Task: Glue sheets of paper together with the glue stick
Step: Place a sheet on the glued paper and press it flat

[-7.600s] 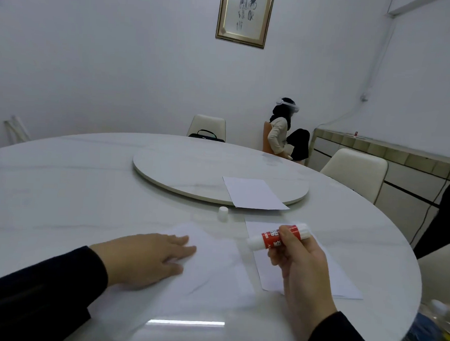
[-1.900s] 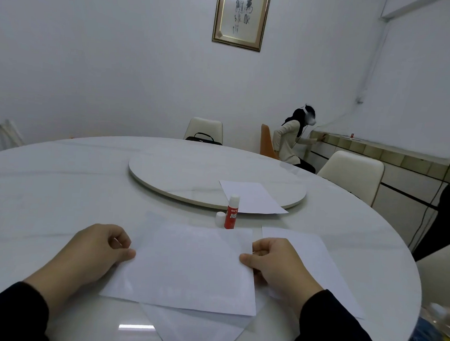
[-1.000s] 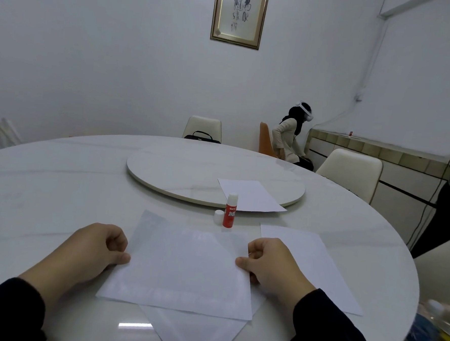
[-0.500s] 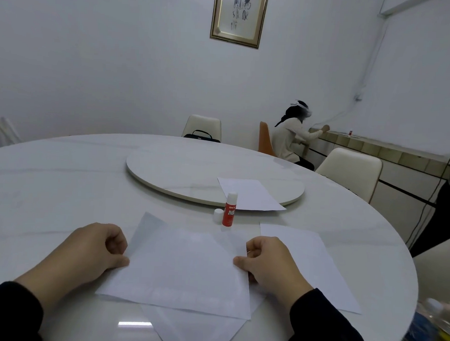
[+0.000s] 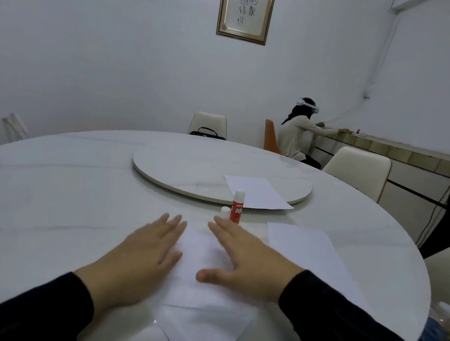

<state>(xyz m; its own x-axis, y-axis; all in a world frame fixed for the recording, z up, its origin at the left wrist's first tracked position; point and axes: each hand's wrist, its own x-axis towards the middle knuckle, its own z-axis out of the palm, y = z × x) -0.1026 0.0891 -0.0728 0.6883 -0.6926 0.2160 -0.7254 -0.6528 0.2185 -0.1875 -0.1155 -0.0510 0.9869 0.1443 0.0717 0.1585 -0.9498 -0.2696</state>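
On the round, glossy marble-look desk point(image 5: 59, 186), two thin white sheets point(image 5: 201, 279) lie stacked and skewed, the lower one's corner poking out toward the person, and the left hand point(image 5: 139, 257) and right hand point(image 5: 242, 261) lie flat on top with fingers spread and nothing gripped. This looks like the pressing-down step, so the next move probably calls for smoothing outward to the edges without letting the slick paper slide. The small red-and-white glue stick point(image 5: 236, 210) stands upright just beyond the fingertips, its little white cap point(image 5: 225, 212) beside it.
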